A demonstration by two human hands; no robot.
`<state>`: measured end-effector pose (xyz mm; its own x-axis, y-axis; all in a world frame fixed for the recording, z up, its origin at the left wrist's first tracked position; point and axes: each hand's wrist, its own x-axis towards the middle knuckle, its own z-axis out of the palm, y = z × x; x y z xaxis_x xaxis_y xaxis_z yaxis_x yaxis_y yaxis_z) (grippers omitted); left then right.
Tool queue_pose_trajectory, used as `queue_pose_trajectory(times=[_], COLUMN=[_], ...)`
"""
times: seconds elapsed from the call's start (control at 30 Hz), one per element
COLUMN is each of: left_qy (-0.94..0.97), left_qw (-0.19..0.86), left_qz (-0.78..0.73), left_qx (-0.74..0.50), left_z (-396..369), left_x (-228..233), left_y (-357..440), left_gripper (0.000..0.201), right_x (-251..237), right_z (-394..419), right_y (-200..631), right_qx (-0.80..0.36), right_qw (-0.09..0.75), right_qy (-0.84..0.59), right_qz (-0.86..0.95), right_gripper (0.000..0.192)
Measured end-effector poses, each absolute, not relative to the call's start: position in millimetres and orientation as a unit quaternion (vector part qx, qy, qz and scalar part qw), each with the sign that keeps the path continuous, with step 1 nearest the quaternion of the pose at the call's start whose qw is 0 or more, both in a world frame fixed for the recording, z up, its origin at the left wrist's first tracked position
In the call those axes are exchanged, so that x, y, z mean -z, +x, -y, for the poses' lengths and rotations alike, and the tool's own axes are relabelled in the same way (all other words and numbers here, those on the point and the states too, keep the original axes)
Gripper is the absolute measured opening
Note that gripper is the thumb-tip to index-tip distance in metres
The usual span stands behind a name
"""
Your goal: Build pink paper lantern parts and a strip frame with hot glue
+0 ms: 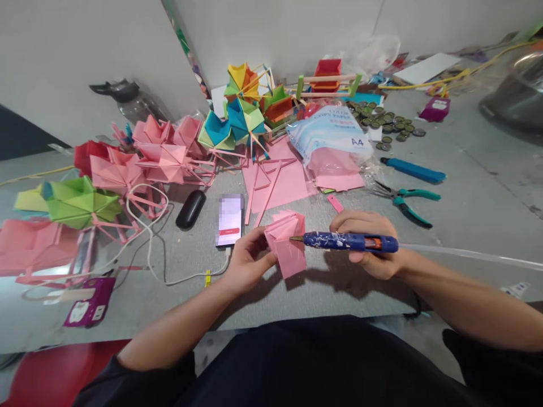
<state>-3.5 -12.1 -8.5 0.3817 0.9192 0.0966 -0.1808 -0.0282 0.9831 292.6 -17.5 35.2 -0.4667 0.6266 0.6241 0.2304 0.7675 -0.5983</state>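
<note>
Pink folded paper [286,243], glue gun [350,242] tip at edge

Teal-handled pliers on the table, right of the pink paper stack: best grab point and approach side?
Probably the two teal handles, not the metal jaws. The pliers lie flat on the table, jaws pointing left toward the pink paper stack, handles splayed right with bare table around them. Come from above on the right, closing across both handles; the blue tool lies just behind, so stay low on that side.

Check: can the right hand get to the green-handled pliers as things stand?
Probably not at once: the right hand is full, gripping the blue glue gun. The pliers lie just beyond it with bare table between.
</note>
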Motion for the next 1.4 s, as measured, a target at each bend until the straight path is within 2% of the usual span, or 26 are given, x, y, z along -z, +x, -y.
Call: queue_pose_trajectory(times=[0.3,0.77,1.0,1.23,1.4], left_qy=[0.573,0.509,0.465,0.444,0.419], left_qw=[0.606,0.662,0.663,0.672,0.677], left_qz=[-0.325,-0.290,-0.328,-0.316,-0.326], left_qx=[-0.447,-0.468,-0.487,-0.501,-0.510], left_z=[14,9,9,6,4], left_x=[9,0,1,-4,-4], left_y=[-5,-3,-4,-3,-5], left_gripper=[0.041,0.038,0.050,0.037,0.038], right_x=[-37,-35,-32,-28,-29], right_z=[17,15,14,13,12], right_y=[291,296,296,297,297], right_qx=[-0.205,-0.182,-0.172,-0.163,-0.169], right_qw=[0.431,0.444,0.424,0.411,0.409], right_qy=[-0.262,-0.283,-0.280,-0.278,-0.248], right_qz=[0.839,0.831,0.844,0.853,0.862], right_gripper=[0.043,0.041,0.044,0.049,0.046])
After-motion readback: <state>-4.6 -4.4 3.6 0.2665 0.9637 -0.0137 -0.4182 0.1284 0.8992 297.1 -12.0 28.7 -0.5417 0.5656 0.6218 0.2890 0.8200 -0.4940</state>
